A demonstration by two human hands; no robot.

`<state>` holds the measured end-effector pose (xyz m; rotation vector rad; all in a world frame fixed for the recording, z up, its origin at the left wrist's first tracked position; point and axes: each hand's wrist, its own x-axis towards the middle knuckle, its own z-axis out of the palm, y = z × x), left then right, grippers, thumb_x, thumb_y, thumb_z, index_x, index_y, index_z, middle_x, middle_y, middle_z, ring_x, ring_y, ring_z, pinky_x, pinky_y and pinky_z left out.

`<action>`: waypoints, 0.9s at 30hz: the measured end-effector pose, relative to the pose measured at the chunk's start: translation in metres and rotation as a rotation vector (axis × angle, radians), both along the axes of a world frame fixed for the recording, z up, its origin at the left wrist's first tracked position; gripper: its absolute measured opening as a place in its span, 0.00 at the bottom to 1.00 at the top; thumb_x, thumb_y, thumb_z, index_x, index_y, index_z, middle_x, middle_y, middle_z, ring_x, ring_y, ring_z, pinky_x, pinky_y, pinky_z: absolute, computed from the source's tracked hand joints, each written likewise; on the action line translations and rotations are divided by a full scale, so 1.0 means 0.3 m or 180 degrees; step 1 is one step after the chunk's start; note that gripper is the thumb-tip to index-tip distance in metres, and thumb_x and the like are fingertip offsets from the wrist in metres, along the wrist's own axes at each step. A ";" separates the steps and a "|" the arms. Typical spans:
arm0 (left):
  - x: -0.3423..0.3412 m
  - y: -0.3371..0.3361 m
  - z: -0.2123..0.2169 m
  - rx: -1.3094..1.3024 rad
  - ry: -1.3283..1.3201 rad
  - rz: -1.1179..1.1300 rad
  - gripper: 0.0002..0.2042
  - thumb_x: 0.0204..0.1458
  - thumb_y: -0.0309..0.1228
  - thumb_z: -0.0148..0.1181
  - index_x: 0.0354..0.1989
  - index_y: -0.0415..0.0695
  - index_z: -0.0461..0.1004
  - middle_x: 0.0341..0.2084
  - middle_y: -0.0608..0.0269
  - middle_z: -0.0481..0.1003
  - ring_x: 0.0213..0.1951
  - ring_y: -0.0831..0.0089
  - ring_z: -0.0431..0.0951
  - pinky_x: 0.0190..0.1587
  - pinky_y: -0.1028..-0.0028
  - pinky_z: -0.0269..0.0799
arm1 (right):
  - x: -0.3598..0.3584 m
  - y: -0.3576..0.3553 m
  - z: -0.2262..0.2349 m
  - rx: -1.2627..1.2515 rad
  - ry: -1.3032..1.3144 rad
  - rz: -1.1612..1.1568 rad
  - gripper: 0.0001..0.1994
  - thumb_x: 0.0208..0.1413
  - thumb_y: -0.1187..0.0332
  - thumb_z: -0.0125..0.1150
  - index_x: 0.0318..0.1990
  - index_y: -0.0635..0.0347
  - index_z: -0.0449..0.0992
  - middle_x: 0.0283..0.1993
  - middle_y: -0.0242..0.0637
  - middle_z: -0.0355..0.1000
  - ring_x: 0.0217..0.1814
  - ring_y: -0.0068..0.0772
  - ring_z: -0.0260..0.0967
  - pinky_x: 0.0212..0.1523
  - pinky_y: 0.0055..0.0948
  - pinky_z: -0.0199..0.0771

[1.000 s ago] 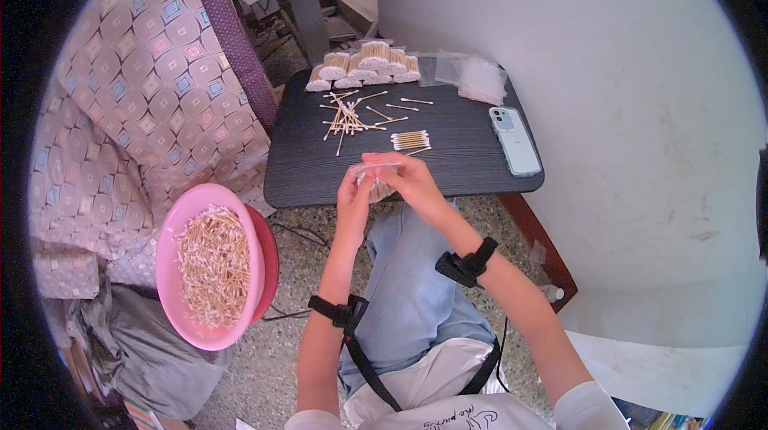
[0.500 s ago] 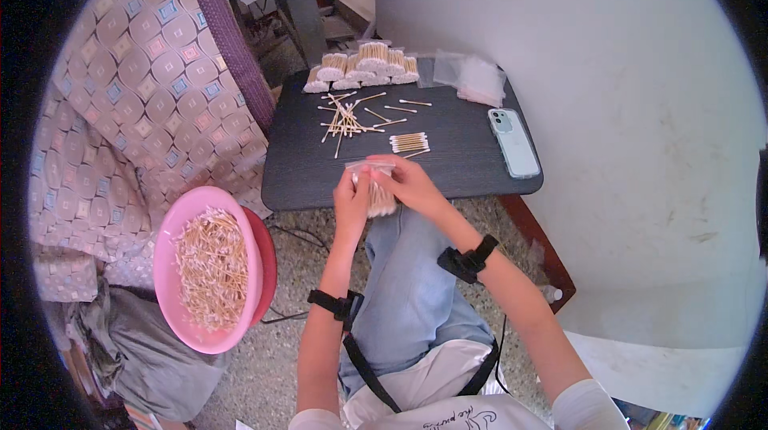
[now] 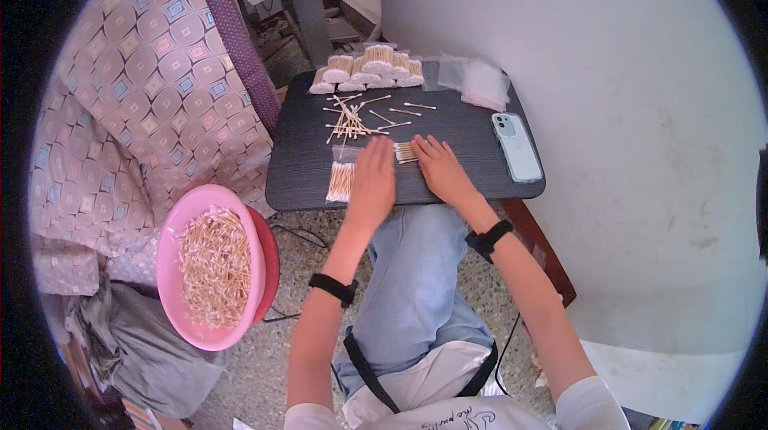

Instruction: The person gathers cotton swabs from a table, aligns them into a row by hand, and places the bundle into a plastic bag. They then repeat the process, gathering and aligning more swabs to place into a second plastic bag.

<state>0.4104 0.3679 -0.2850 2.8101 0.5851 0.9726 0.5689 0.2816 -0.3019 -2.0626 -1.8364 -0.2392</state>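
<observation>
My left hand (image 3: 374, 180) lies on the black table with its fingers stretched out, at the left end of a small row of cotton swabs (image 3: 405, 152). At the row's other end is my right hand (image 3: 442, 172), fingers extended and covering the right tips. The row sits between both hands. Just left of my left hand, a clear zip bag of cotton swabs (image 3: 341, 181) rests flat on the table, partly hidden by that hand. Beyond the hands, loose cotton swabs (image 3: 347, 121) are scattered in a crossed heap.
Filled swab bags (image 3: 378, 60) are stacked at the table's far edge. Clear empty bags (image 3: 485, 83) lie at the far right, with a pale phone (image 3: 518, 150) nearer. A pink basin (image 3: 169, 286) full of swabs stands at the left. A wall (image 3: 624, 126) borders the right side.
The filled bag was held in both hands above the near table edge; now it lies on the table at left, released. Both hands have moved forward to the row of swabs.
</observation>
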 end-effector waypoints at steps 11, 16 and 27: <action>0.076 -0.054 -0.069 -0.0036 0.0322 0.0095 0.16 0.49 0.28 0.54 0.46 0.35 0.70 0.48 0.55 0.69 0.51 0.60 0.68 0.51 0.65 0.67 | -0.030 -0.081 0.044 0.0346 0.0049 0.0158 0.14 0.47 0.74 0.51 0.43 0.64 0.72 0.42 0.39 0.66 0.47 0.38 0.64 0.48 0.32 0.69; 0.081 -0.055 -0.056 0.0123 0.0363 0.0006 0.09 0.47 0.27 0.53 0.36 0.38 0.70 0.34 0.60 0.68 0.41 0.65 0.70 0.43 0.70 0.70 | -0.019 -0.062 0.038 0.0279 -0.0532 0.0252 0.10 0.46 0.73 0.51 0.38 0.61 0.70 0.37 0.38 0.64 0.43 0.36 0.63 0.44 0.30 0.69; 0.089 -0.029 -0.017 0.0556 0.0794 -0.0510 0.06 0.51 0.30 0.49 0.33 0.41 0.65 0.29 0.59 0.66 0.38 0.63 0.69 0.41 0.66 0.66 | 0.030 -0.082 0.039 0.0030 -0.0562 0.0578 0.07 0.50 0.68 0.49 0.35 0.60 0.66 0.37 0.40 0.67 0.40 0.40 0.67 0.39 0.35 0.68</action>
